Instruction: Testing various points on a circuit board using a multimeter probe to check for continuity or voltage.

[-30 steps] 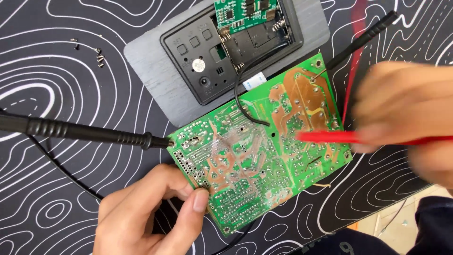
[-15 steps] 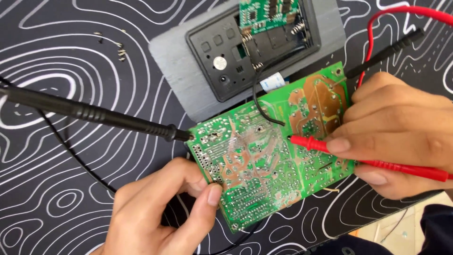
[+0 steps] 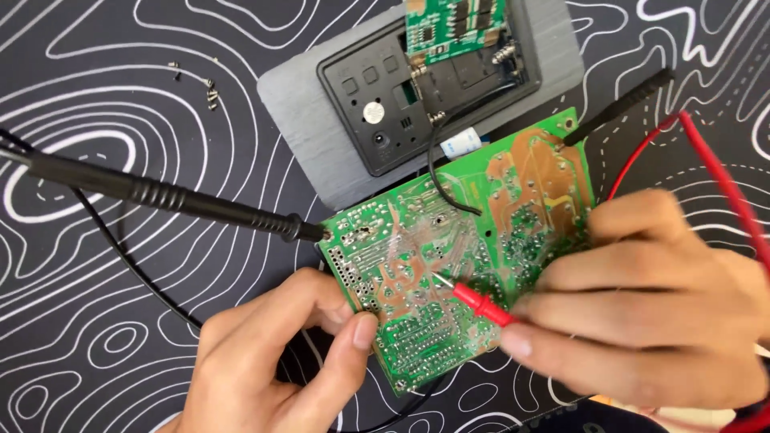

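**Probing a green circuit board, solder side up**

Lying tilted at mid-frame on the mat, the green circuit board [image 3: 465,248] shows its solder side: glossy lacquer, silver solder dots, pale copper-toned traces w/ a broad patch at the upper right corner. Shape is rectangular, edges straight, one corner overlapping the grey panel.

Red probe [image 3: 480,305], smooth plastic w/ thin metal tip, touches the board near centre. Right hand [image 3: 642,321] is closed round it, fingers stacked along the shaft. Left hand [image 3: 273,361] pinches the board's lower left edge btwn thumb and forefinger.

Black probe [image 3: 168,196], ribbed rubbery grip, lies across the mat w/ its tip at the board's left corner; no hand on it. A thin black wire [image 3: 437,172] loops from the board up to the grey panel [image 3: 321,120], matte rectangular plate w/ a black plastic housing [image 3: 377,104] and a small green board [image 3: 453,24] on top. Red lead [image 3: 722,176] curves at right. Tiny screws [image 3: 210,95] sit upper left on the black mat [image 3: 80,305] w/ white contour lines.
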